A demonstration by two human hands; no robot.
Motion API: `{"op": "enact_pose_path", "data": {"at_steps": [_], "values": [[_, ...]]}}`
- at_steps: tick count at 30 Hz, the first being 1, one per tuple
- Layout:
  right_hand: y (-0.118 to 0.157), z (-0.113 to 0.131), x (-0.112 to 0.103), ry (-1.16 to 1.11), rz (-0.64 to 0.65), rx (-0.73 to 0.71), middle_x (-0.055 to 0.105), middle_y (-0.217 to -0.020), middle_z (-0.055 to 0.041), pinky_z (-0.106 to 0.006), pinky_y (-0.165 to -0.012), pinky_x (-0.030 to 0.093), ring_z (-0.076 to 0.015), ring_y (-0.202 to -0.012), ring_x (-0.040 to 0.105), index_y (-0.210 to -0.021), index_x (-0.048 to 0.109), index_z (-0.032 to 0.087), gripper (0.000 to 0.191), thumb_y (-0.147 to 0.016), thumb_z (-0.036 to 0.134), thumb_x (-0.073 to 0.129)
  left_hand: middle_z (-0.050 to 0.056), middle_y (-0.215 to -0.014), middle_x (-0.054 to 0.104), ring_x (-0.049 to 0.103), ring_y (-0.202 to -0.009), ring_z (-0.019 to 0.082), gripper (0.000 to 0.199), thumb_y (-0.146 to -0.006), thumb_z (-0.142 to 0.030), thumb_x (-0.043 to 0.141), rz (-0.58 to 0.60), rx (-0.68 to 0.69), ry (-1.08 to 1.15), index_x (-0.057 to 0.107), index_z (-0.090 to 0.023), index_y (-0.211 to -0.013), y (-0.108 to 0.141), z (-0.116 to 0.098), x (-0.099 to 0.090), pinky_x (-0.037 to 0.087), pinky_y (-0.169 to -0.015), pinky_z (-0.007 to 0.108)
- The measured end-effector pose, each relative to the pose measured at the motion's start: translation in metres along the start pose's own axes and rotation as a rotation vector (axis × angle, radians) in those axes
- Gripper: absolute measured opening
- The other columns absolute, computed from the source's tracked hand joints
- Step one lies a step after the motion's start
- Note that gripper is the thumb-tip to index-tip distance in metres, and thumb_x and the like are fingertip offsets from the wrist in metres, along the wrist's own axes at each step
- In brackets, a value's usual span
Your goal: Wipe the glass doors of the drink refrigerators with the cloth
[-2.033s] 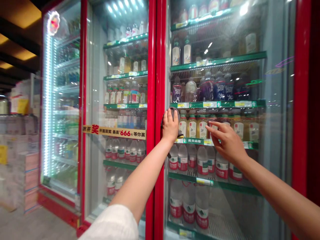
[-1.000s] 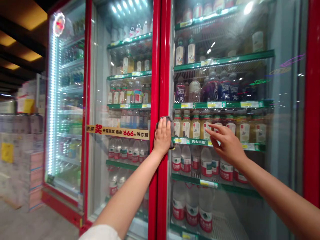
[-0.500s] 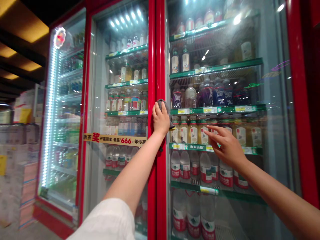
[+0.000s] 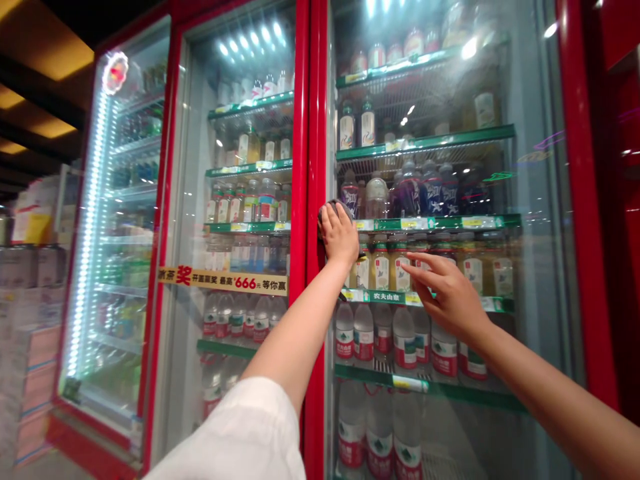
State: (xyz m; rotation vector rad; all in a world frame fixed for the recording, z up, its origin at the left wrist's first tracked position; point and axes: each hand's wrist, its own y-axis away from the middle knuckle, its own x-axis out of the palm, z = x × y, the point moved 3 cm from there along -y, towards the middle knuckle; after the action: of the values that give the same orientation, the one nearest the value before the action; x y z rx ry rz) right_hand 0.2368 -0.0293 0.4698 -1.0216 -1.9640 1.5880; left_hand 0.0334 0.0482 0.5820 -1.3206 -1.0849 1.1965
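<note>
My left hand (image 4: 341, 233) presses a dark grey cloth (image 4: 327, 208) against the red-framed fridge door, where the red upright (image 4: 315, 133) meets the glass. Its fingers lie closely over the cloth and hide most of it. My right hand (image 4: 447, 290) is held up in front of the right glass door (image 4: 535, 240), fingers partly stretched and apart, with nothing in it. I cannot tell whether its fingertips touch the glass. Behind the glass, bottles of tea (image 4: 381, 265) and red-labelled water bottles (image 4: 404, 340) stand on green-edged shelves.
To the left is another glass door with a printed strip (image 4: 225, 280) across it. Farther left stands a lit fridge (image 4: 115, 253). Stacked boxes (image 4: 37, 393) are at the far left edge. Large water bottles (image 4: 380, 433) stand low behind the right door.
My left hand and the cloth have moved right, from the red upright towards the edge of the right glass. My right hand keeps nearly the same pose. The view has shifted slightly.
</note>
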Motion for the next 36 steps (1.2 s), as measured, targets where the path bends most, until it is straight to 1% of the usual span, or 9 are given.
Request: {"op": "enact_pose_path", "data": {"at_steps": [6,13,16,20,23,27,30,33,36], "values": [[0.023,-0.011,-0.010,0.037,0.021,0.020,0.069,-0.131,-0.0114,-0.048,-0.089,0.058,-0.0287,-0.114,0.065,-0.122,0.073,0.027,0.035,-0.097,0.016,0.051,0.021,-0.166,0.032,0.024,-0.157,0.033,0.063,-0.097,-0.030,0.056,0.104,0.291,0.031,0.039,-0.015,-0.157,0.050,0.002,0.002,0.024,-0.128,0.052],[0.022,-0.055,-0.023,0.169,0.047,0.131,0.068,-0.133,-0.0127,-0.053,-0.093,0.057,-0.0318,-0.118,0.063,-0.130,0.070,0.027,0.042,-0.094,0.015,0.052,0.028,-0.166,0.027,0.022,-0.157,0.038,0.062,-0.100,-0.028,0.048,-0.017,0.065,0.102,0.036,-0.005,-0.156,-0.010,-0.047,0.003,0.020,-0.127,0.057],[0.023,-0.074,-0.027,0.256,0.049,0.197,0.065,-0.137,-0.0139,-0.055,-0.097,0.055,-0.0329,-0.121,0.061,-0.138,0.064,0.027,0.049,-0.092,0.014,0.053,0.021,-0.168,0.028,0.022,-0.158,0.034,0.063,-0.097,-0.026,0.051,0.055,0.294,0.145,0.038,-0.013,-0.157,0.006,-0.065,0.007,0.020,-0.127,0.056],[0.030,-0.092,-0.041,0.337,0.072,0.226,0.063,-0.139,-0.0143,-0.053,-0.094,0.055,-0.0339,-0.123,0.058,-0.139,0.063,0.025,0.049,-0.092,0.015,0.052,0.009,-0.166,0.038,0.022,-0.158,0.029,0.065,-0.091,-0.021,0.058,0.197,0.707,0.188,0.045,-0.028,-0.154,0.034,-0.054,0.007,0.019,-0.128,0.056],[0.030,-0.102,-0.056,0.374,0.082,0.218,0.063,-0.140,-0.0148,-0.052,-0.093,0.055,-0.0338,-0.122,0.059,-0.136,0.066,0.023,0.045,-0.094,0.016,0.050,0.008,-0.165,0.039,0.021,-0.158,0.030,0.061,-0.092,-0.019,0.056,0.116,0.499,0.193,0.047,-0.028,-0.153,0.012,-0.063,0.007,0.021,-0.127,0.056],[0.027,-0.116,-0.072,0.400,0.064,0.204,0.063,-0.138,-0.0156,-0.053,-0.094,0.054,-0.0335,-0.121,0.059,-0.136,0.066,0.024,0.047,-0.093,0.015,0.050,0.016,-0.167,0.034,0.023,-0.158,0.029,0.061,-0.098,-0.027,0.050,0.020,0.226,0.222,0.039,-0.015,-0.157,-0.011,-0.124,0.012,0.021,-0.128,0.052],[0.035,-0.124,-0.082,0.404,0.064,0.193,0.064,-0.137,-0.0145,-0.051,-0.095,0.054,-0.0323,-0.121,0.059,-0.134,0.067,0.024,0.046,-0.092,0.015,0.051,0.014,-0.167,0.033,0.024,-0.158,0.028,0.065,-0.097,-0.028,0.054,0.087,0.460,0.227,0.037,-0.018,-0.158,0.014,-0.157,0.016,0.016,-0.129,0.052],[0.049,-0.131,-0.094,0.415,0.060,0.184,0.065,-0.136,-0.0124,-0.050,-0.095,0.055,-0.0307,-0.120,0.060,-0.134,0.066,0.027,0.046,-0.092,0.015,0.052,0.011,-0.167,0.036,0.024,-0.158,0.026,0.072,-0.091,-0.027,0.063,0.160,0.760,0.222,0.037,-0.023,-0.158,0.046,-0.146,0.016,0.016,-0.130,0.050],[0.057,-0.139,-0.105,0.440,0.069,0.194,0.065,-0.136,-0.0121,-0.050,-0.095,0.055,-0.0307,-0.120,0.061,-0.134,0.066,0.027,0.047,-0.092,0.014,0.052,0.011,-0.166,0.037,0.024,-0.158,0.026,0.071,-0.090,-0.024,0.063,0.156,0.730,0.214,0.039,-0.024,-0.157,0.039,-0.130,0.014,0.019,-0.129,0.049]]}}
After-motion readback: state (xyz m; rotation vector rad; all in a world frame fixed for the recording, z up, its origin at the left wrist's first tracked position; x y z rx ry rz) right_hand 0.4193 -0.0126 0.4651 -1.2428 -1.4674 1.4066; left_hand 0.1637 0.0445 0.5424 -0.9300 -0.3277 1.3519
